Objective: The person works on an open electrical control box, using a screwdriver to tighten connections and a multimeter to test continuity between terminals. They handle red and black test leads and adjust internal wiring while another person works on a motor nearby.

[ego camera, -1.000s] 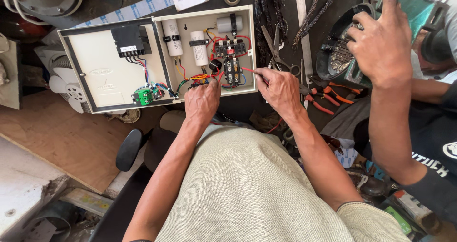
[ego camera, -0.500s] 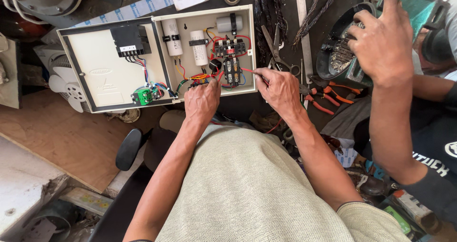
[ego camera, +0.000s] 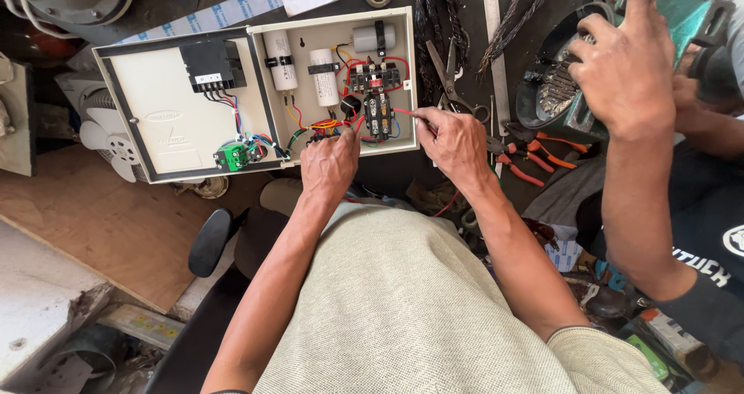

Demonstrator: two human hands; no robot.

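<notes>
Open control box [ego camera: 256,99] upper centre of frame, lid swung left. Left hand [ego camera: 329,165] at box's lower edge, fingers curled into the wire bundle [ego camera: 325,127] by the black contactor [ego camera: 377,115]; exact grip hidden. Right hand [ego camera: 453,142] just right of box, fingers pinching a red wire [ego camera: 403,112] running to the contactor. Two white capacitors [ego camera: 302,72] above. Co-worker's hand [ego camera: 624,68] upper right on a green motor [ego camera: 573,76]. Orange pliers [ego camera: 535,158] between.

Repair workshop: pliers [ego camera: 535,155], scissors [ego camera: 449,76], open control box [ego camera: 256,92].
</notes>
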